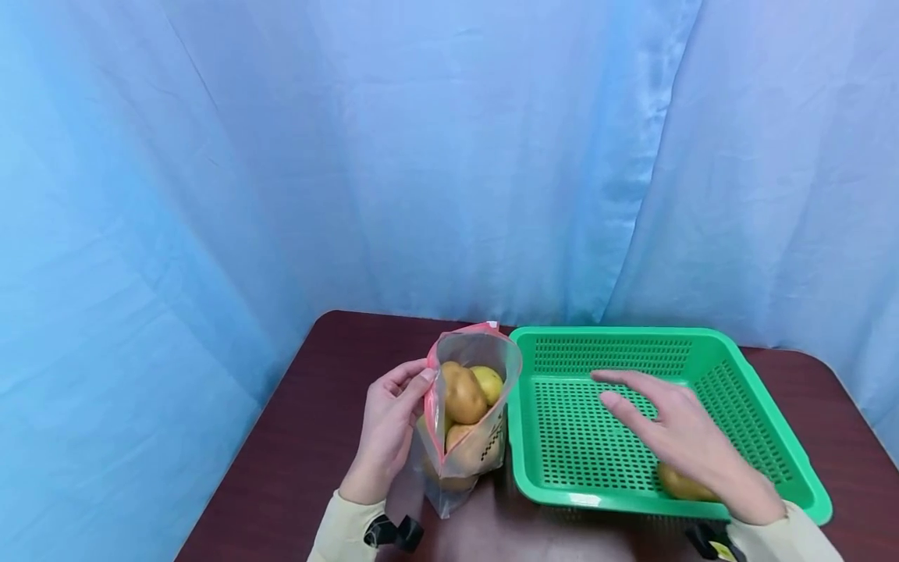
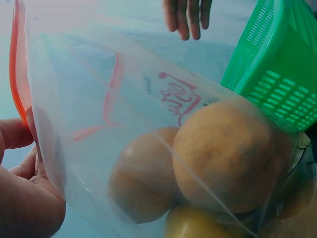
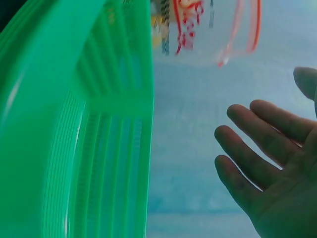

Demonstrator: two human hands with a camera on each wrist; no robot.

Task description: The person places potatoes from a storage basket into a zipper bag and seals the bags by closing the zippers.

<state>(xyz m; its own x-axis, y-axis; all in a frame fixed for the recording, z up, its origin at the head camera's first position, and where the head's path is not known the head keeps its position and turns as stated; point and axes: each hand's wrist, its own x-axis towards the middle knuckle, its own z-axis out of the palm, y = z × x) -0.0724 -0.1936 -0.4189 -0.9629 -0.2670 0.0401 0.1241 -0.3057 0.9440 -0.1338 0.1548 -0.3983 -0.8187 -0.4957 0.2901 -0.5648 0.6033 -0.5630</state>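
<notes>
A clear zip bag [image 1: 492, 453] with a pink-red rim stands upright on the table, its mouth spread. Inside it are several brown potatoes [image 1: 463, 396] and a yellow round fruit [image 1: 487, 382]. My left hand [image 1: 393, 414] pinches the bag's left rim between thumb and fingers; the left wrist view shows this grip at the red zip edge [image 2: 18, 74]. Over the green basket [image 1: 523, 468] hovers my right hand [image 1: 677, 425], fingers extended and apart, holding nothing. A potato [image 1: 681, 485] lies in the basket's near right corner, partly hidden below the right wrist.
The perforated basket sits directly right of the bag on a dark reddish-brown table [image 1: 309, 406]. Light blue curtains [image 1: 449, 156] hang behind and to the left of the table. Dark wrist mounts [image 1: 395, 532] sit at both sleeves.
</notes>
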